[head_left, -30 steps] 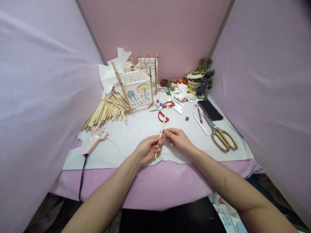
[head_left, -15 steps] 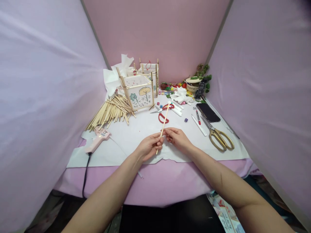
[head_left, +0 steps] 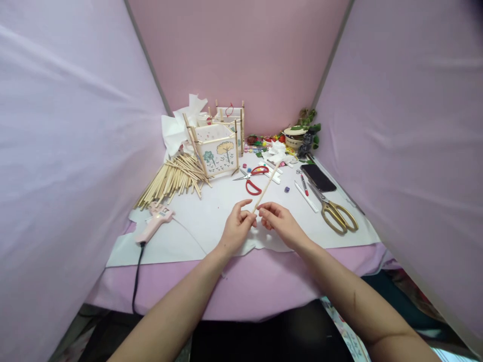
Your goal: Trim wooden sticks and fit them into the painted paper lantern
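While the left hand (head_left: 237, 226) is curled with its index finger lifted clear, we see its thumb and lower fingers pinching a thin wooden stick (head_left: 266, 191) by the near end. Our right hand (head_left: 279, 223) is half curled just beside it, thumb and index almost together at the stick's right side; we cannot tell whether they touch it.

The stick lies ahead and to the right of the left hand. Its long axis runs away from us, slanting rightward from between the two hands, and the far end shows in front of some crumpled white paper (head_left: 278, 152). The left hand is the nearer one, at the stick itself. How high the far end is above the counter (head_left: 204, 216), we cannot tell.

Just left of the stick, red-handled scissors (head_left: 248, 176) lie spread open. To its right we have a small purple bead (head_left: 287, 189), then a white pen (head_left: 306, 196), a red marker (head_left: 304, 185), gold-handled scissors (head_left: 325, 201) and a phone (head_left: 319, 177).

Well to the left of our hands rests a pink glue gun (head_left: 154, 222), with a loose pile of sticks (head_left: 175, 176) behind it. Beside that pile stands a box (head_left: 219, 153) with tree drawings, and another box (head_left: 237, 128) is behind it.
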`<state>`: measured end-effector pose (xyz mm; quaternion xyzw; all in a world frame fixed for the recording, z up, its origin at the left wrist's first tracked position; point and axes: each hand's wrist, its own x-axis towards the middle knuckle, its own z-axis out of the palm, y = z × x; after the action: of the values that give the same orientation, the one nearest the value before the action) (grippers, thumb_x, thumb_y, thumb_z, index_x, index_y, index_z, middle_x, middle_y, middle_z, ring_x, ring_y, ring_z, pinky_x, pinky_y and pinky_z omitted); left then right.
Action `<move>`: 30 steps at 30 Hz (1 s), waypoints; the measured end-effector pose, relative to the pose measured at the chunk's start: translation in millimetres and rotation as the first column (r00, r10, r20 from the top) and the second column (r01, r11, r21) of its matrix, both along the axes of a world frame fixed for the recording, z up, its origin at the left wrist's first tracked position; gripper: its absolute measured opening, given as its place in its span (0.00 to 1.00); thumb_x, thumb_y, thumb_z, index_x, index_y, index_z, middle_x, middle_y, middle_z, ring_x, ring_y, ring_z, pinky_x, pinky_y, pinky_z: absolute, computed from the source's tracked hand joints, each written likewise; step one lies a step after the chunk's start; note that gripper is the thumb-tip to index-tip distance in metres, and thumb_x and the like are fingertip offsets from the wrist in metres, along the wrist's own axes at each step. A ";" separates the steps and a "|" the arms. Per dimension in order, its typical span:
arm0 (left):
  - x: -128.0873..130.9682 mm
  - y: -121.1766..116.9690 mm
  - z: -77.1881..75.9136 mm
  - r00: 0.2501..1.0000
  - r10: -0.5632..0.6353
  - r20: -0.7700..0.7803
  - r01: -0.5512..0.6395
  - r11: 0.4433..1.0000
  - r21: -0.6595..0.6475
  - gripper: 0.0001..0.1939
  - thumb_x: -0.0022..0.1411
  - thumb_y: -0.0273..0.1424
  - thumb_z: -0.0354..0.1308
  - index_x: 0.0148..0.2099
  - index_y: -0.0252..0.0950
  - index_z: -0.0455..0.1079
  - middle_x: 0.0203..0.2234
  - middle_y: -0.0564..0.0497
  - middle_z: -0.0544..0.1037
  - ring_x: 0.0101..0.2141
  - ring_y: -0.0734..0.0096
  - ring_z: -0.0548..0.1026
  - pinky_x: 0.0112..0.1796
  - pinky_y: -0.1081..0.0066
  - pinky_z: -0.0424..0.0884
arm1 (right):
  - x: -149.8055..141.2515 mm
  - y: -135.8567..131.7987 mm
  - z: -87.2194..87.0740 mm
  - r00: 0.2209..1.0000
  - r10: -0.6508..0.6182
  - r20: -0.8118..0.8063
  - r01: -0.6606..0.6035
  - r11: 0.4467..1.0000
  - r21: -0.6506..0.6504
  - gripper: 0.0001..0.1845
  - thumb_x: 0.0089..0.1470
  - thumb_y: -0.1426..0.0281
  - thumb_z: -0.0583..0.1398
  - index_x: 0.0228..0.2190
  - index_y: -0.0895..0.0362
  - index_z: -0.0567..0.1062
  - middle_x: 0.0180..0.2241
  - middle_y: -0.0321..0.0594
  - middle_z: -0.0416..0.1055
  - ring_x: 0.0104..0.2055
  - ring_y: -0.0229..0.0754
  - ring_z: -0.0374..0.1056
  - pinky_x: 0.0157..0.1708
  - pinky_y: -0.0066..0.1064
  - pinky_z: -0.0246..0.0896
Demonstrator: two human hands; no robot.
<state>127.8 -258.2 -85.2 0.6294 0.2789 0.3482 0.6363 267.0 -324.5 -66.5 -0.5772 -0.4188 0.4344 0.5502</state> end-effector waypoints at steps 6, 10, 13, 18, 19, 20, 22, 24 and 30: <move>-1.7 -0.4 -4.0 0.980 0.087 -0.181 -0.032 0.958 0.284 0.21 0.59 0.31 0.54 0.55 0.38 0.62 0.21 0.58 0.67 0.26 0.72 0.66 0.33 0.72 0.60 | -2.0 -2.2 -1.1 0.984 0.006 0.177 0.006 0.997 -0.070 0.10 0.46 0.63 0.62 0.23 0.57 0.74 0.21 0.34 0.66 0.24 0.35 0.57 0.25 0.29 0.50; -2.7 2.3 -4.1 0.965 0.086 -0.248 0.010 0.932 0.363 0.23 0.55 0.30 0.58 0.54 0.39 0.64 0.22 0.58 0.66 0.25 0.72 0.64 0.32 0.73 0.59 | 1.1 -6.7 -3.3 0.999 0.015 0.036 -0.011 0.994 -0.106 0.09 0.43 0.65 0.63 0.21 0.57 0.70 0.18 0.30 0.60 0.21 0.33 0.52 0.23 0.28 0.45; -3.1 2.0 -1.6 0.966 0.061 -0.251 0.040 0.925 0.377 0.21 0.55 0.31 0.58 0.52 0.39 0.66 0.23 0.58 0.67 0.26 0.72 0.64 0.32 0.73 0.59 | 7.3 -29.8 5.7 0.994 0.003 -0.111 -0.010 0.998 -0.058 0.10 0.48 0.63 0.60 0.23 0.56 0.67 0.18 0.30 0.58 0.20 0.33 0.51 0.22 0.28 0.45; -3.1 -2.9 1.3 0.968 0.077 -0.237 0.019 0.926 0.378 0.14 0.60 0.35 0.54 0.47 0.39 0.70 0.22 0.56 0.68 0.25 0.71 0.64 0.31 0.72 0.58 | 41.3 -114.3 30.0 0.950 0.040 0.308 -0.011 0.995 -0.095 0.17 0.59 0.59 0.51 0.22 0.54 0.65 0.22 0.35 0.64 0.25 0.38 0.58 0.29 0.32 0.54; -2.8 -4.2 1.5 0.968 0.072 -0.241 0.026 0.925 0.380 0.13 0.61 0.35 0.52 0.46 0.39 0.70 0.23 0.55 0.69 0.26 0.71 0.65 0.31 0.71 0.58 | 51.0 -133.0 31.9 0.889 0.017 0.457 0.044 0.992 -0.122 0.20 0.59 0.58 0.51 0.19 0.54 0.64 0.21 0.35 0.63 0.25 0.39 0.59 0.29 0.32 0.54; -2.3 -5.6 1.6 0.968 0.068 -0.243 0.032 0.923 0.384 0.13 0.62 0.35 0.51 0.46 0.39 0.71 0.24 0.54 0.71 0.26 0.70 0.66 0.32 0.71 0.59 | 60.6 -150.3 32.3 0.815 -0.019 0.579 0.133 0.979 -0.156 0.21 0.59 0.57 0.51 0.18 0.54 0.63 0.19 0.35 0.62 0.24 0.40 0.59 0.28 0.33 0.54; -1.3 -8.3 2.1 0.968 0.060 -0.242 0.043 0.916 0.400 0.12 0.62 0.33 0.50 0.45 0.39 0.71 0.25 0.53 0.73 0.27 0.70 0.67 0.33 0.71 0.60 | 77.4 -177.3 30.5 0.667 -0.132 0.733 0.322 0.939 -0.124 0.21 0.57 0.56 0.54 0.18 0.53 0.64 0.19 0.36 0.63 0.23 0.41 0.59 0.27 0.33 0.55; -0.3 -10.9 2.9 0.969 0.044 -0.244 0.064 0.907 0.417 0.11 0.62 0.32 0.50 0.43 0.39 0.72 0.25 0.52 0.73 0.28 0.70 0.68 0.33 0.71 0.60 | 86.5 -189.3 27.6 0.627 -0.219 0.747 0.380 0.924 -0.048 0.12 0.53 0.57 0.58 0.27 0.52 0.72 0.33 0.41 0.71 0.29 0.43 0.65 0.30 0.34 0.60; 0.8 -19.4 3.1 0.944 -0.075 -0.320 0.225 0.856 0.465 0.13 0.65 0.35 0.46 0.38 0.38 0.70 0.23 0.55 0.69 0.25 0.74 0.66 0.31 0.73 0.60 | 46.1 -126.7 16.4 0.915 -0.221 0.337 0.233 0.973 0.007 0.26 0.47 0.62 0.63 0.49 0.53 0.68 0.29 0.36 0.70 0.27 0.39 0.65 0.28 0.31 0.62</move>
<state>128.6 -277.6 -82.1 0.8354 0.2201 0.2605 0.4311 313.2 -451.2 -50.1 -0.6964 -0.4294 0.2697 0.5079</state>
